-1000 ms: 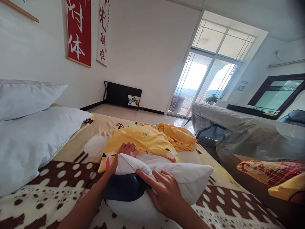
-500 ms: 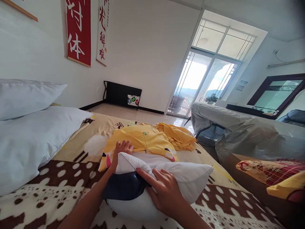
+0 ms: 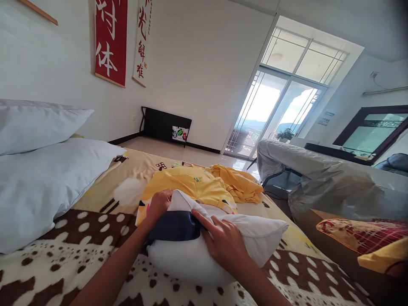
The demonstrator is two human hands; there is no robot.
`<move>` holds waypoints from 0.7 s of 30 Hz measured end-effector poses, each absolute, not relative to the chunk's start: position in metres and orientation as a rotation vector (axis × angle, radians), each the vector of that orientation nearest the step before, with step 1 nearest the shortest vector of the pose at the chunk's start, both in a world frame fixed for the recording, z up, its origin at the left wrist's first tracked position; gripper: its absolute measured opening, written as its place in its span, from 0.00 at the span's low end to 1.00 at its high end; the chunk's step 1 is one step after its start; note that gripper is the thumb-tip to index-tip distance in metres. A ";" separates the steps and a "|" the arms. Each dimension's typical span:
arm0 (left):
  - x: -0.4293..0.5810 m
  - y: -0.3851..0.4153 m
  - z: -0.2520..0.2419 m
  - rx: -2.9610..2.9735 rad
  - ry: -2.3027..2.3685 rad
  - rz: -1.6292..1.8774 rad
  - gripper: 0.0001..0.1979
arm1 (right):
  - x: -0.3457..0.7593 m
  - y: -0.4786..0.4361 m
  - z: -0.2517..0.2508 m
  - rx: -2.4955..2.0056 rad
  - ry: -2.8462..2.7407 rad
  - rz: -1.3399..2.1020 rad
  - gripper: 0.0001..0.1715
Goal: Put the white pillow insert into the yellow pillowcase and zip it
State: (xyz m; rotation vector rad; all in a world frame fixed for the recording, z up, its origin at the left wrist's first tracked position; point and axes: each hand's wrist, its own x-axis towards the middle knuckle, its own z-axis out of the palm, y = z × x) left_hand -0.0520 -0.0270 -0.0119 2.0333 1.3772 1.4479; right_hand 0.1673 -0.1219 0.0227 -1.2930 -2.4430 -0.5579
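Note:
A white pillow [image 3: 264,238] is folded over on the bed before me, its far left corner raised. Dark blue satiny fabric [image 3: 174,225] lies across its left part, between my hands. My left hand [image 3: 162,202] is closed at the raised corner, with some fingertips hidden behind it. Bent over the fold, my right hand [image 3: 225,240] grips the pillow near the right end of the blue fabric, index finger stretched along its edge. Just beyond the pillow is a yellow cloth [image 3: 181,182] with a patterned border.
Two white pillows [image 3: 73,174] are stacked at the left on a brown and cream blanket [image 3: 95,229]. Crumpled yellow fabric [image 3: 244,182] lies farther back. To the right are a plastic-covered piece of furniture [image 3: 331,178] and a cardboard box [image 3: 328,238] holding patterned cloth.
My left hand has drawn in from the yellow cloth and closed at the pillow's corner, which is now higher. The blue fabric has risen with it. My right hand keeps its grip.

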 end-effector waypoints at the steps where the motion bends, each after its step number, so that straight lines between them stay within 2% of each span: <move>1: -0.052 -0.024 -0.011 1.966 1.364 1.456 0.15 | 0.164 -0.119 0.026 -1.366 -2.457 -0.571 0.31; 7: -0.055 -0.010 -0.013 1.573 1.294 1.543 0.17 | 0.139 -0.093 0.058 -1.674 -2.641 -0.404 0.31; 14: -0.051 -0.007 -0.009 1.394 1.360 1.725 0.12 | 0.111 -0.076 0.062 -1.690 -2.856 -0.285 0.25; 17: -0.049 -0.015 -0.007 1.603 1.373 1.814 0.08 | 0.110 -0.067 0.059 -1.686 -2.783 -0.314 0.26; 21: -0.047 -0.029 -0.005 2.102 1.388 1.769 0.09 | 0.122 -0.055 0.057 -1.738 -2.634 -0.402 0.24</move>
